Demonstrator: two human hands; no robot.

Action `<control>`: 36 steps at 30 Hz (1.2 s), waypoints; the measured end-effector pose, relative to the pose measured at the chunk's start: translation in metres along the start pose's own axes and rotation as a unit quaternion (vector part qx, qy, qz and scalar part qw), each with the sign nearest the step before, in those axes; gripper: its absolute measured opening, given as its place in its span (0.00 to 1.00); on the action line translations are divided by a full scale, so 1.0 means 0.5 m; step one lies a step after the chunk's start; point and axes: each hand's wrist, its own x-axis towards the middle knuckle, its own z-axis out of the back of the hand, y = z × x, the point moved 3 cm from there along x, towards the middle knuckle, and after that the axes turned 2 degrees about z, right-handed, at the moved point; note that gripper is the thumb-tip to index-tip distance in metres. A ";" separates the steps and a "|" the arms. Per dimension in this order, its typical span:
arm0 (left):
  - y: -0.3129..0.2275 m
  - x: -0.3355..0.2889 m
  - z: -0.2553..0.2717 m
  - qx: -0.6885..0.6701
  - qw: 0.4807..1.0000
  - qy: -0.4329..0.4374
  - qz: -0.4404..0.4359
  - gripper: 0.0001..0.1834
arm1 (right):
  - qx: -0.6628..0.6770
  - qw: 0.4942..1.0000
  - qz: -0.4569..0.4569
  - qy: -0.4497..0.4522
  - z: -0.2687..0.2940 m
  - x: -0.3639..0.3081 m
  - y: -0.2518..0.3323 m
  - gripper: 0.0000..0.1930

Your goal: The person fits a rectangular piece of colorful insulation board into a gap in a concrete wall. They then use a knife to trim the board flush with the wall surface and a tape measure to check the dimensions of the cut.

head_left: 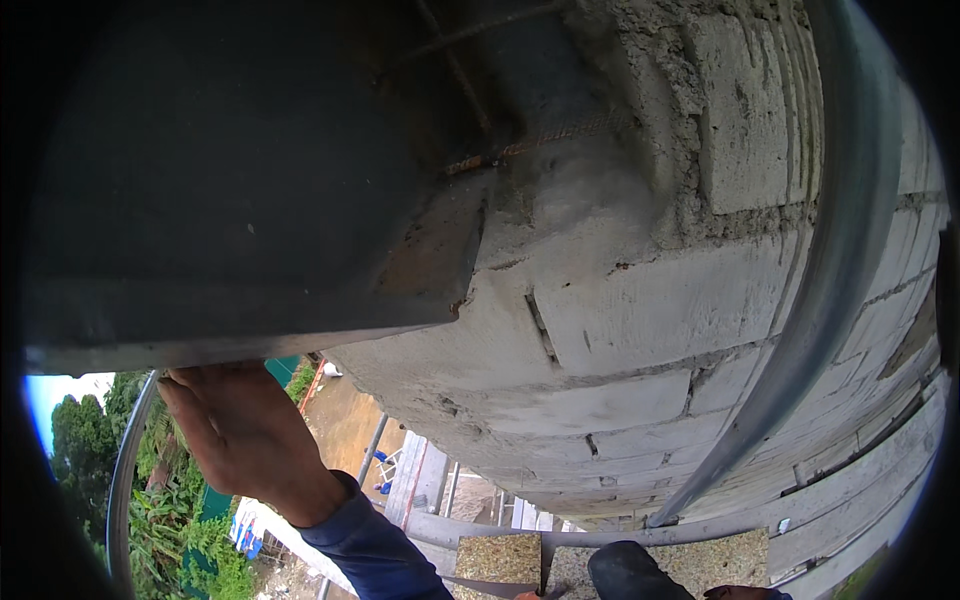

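My left hand (245, 440) is raised under a large dark metal panel (200, 240), at the left. Its palm side shows, and the thumb and fingertips reach up to the panel's lower edge, which hides the finger ends. A blue sleeve (375, 545) covers that forearm. Low at the right, a small skin-coloured patch (735, 593) beside a dark cuff looks like part of my right hand. The picture's edge cuts it off and its fingers are not clear. A dark rounded shape, possibly my knee (635, 572), stands just left of it.
A wall of pale blocks (650, 300) with rough mortar fills the right. A grey metal pipe (800, 350) curves down before it, and another pipe (130, 470) stands at far left. Speckled boards (500, 558) lie below. Trees (85, 440) and ground far beneath show at left.
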 end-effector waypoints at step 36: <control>-0.076 -0.174 0.212 0.485 0.742 -0.282 0.367 0.17 | 0.088 0.963 -0.223 -0.122 0.159 -0.658 0.494 0.20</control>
